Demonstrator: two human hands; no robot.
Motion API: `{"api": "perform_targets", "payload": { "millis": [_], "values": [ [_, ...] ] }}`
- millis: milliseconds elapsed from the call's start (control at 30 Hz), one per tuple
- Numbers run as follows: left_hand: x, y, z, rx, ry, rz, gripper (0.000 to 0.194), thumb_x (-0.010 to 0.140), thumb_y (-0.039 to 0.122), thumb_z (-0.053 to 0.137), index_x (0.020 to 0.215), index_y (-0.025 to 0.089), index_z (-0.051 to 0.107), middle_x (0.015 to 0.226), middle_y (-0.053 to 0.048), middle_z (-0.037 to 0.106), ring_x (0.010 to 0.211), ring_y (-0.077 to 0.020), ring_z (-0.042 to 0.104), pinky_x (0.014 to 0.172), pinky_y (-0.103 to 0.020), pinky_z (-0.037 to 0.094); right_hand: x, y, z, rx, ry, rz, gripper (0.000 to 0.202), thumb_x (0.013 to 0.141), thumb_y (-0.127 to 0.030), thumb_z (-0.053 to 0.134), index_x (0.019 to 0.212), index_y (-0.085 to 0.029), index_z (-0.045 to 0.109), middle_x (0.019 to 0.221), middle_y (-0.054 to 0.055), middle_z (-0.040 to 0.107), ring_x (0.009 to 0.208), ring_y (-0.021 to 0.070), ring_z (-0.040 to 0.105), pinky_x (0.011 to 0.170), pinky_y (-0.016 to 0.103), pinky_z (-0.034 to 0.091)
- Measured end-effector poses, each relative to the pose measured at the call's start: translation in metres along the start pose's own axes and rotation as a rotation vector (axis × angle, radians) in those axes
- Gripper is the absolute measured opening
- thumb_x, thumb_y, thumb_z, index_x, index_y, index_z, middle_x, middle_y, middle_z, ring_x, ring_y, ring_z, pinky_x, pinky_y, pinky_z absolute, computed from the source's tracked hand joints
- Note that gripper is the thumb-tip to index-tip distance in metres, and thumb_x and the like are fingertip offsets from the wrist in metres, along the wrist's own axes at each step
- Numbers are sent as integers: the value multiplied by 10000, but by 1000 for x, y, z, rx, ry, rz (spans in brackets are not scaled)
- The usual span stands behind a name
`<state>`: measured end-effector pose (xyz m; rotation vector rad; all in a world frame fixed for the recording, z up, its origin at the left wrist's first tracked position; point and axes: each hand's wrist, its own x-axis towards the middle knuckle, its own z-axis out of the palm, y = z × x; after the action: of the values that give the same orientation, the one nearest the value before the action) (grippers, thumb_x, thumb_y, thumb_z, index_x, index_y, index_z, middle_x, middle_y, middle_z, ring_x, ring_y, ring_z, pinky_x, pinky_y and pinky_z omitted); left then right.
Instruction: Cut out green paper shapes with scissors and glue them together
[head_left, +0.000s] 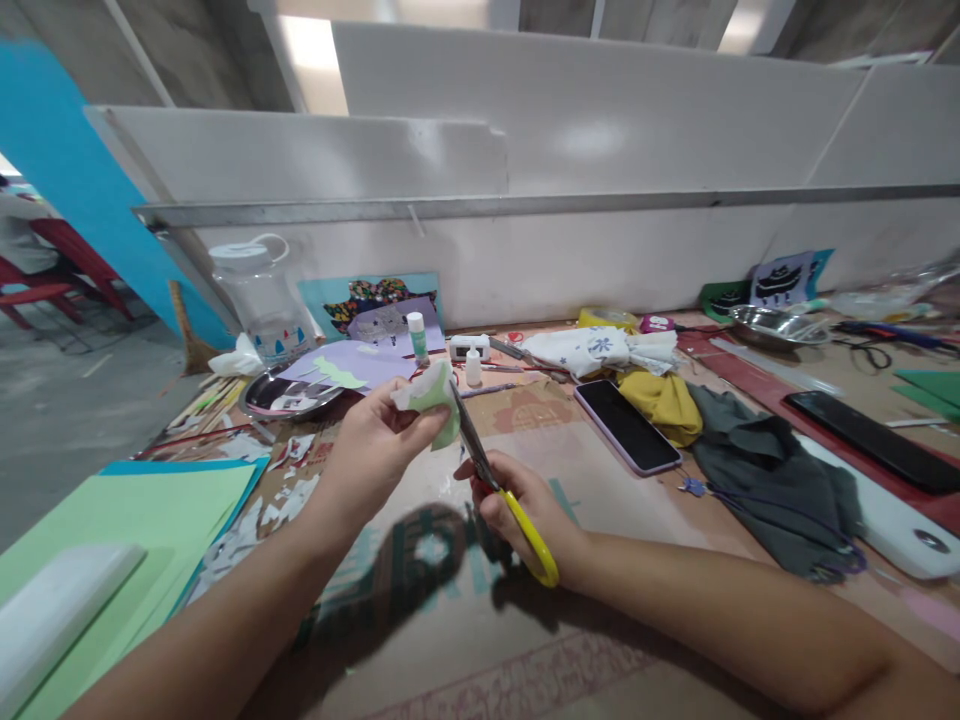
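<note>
Near the middle of the view, my left hand (379, 445) pinches a small piece of green and white paper (444, 425) between thumb and fingers. My right hand (525, 505) is closed round the handles of scissors (534, 540) with a yellow grip. The scissors point up and to the left, and their blades lie against the right edge of the paper. Whether the blades are parted is hard to tell. Below both hands is a brown cardboard surface (480, 640) with green and red print.
Green sheets (67, 540) under a white object lie at left. Behind are a metal bowl (255, 405), clear bottle (262, 300), glue stick (418, 338) and small white bottle (473, 368). A phone (626, 425) and dark cloth (772, 480) lie at right; a white partition (600, 140) stands behind.
</note>
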<state>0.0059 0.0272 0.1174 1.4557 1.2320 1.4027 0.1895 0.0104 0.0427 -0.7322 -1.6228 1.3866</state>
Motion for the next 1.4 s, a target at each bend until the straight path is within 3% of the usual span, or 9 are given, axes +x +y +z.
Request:
{"api": "perform_targets", "payload": {
  "millis": [233, 433, 633, 1000, 1233, 1400],
  "values": [
    [0, -7, 1, -71, 10, 13, 167, 760, 297, 791, 821, 202, 668, 779, 17, 628, 760, -158, 568, 678, -242, 469, 1, 2, -1, 28, -4, -13, 626, 803, -762, 659, 1017, -175, 617, 725, -38, 446, 616, 105, 356, 542, 243, 291],
    [1, -3, 2, -128, 6, -24, 233, 739, 291, 806, 916, 183, 698, 880, -15, 704, 835, -174, 603, 736, -258, 494, 2, 2, -1, 38, -1, 8, 650, 773, -767, 686, 1017, -168, 625, 717, -39, 448, 603, 102, 349, 540, 244, 287],
    [1, -3, 2, -153, -13, -37, 226, 736, 303, 813, 882, 178, 694, 834, -1, 690, 806, -170, 609, 728, -262, 486, 2, 6, -2, 37, 6, 8, 628, 773, -740, 706, 1021, -167, 639, 712, -43, 444, 613, 106, 354, 548, 244, 288],
    [3, 6, -1, -127, 22, -129, 427, 624, 393, 858, 958, 161, 731, 940, -66, 771, 840, -220, 677, 750, -309, 525, 3, 1, -4, -20, -6, 27, 617, 754, -727, 728, 1017, -173, 660, 708, -40, 452, 644, 126, 388, 585, 265, 310],
    [4, 4, -6, -186, -45, -131, 404, 696, 412, 860, 995, 167, 743, 947, -72, 790, 887, -231, 714, 808, -326, 549, 2, 3, -2, -16, 21, 36, 618, 750, -733, 729, 1017, -178, 667, 715, -32, 480, 645, 130, 396, 592, 271, 319],
    [5, 2, -7, -159, -26, -71, 309, 754, 459, 821, 871, 180, 759, 807, -55, 766, 854, -236, 719, 800, -345, 574, 0, 2, 0, 43, 7, 47, 639, 755, -744, 720, 1037, -175, 646, 719, -38, 452, 590, 102, 354, 518, 238, 284]
  ]
}}
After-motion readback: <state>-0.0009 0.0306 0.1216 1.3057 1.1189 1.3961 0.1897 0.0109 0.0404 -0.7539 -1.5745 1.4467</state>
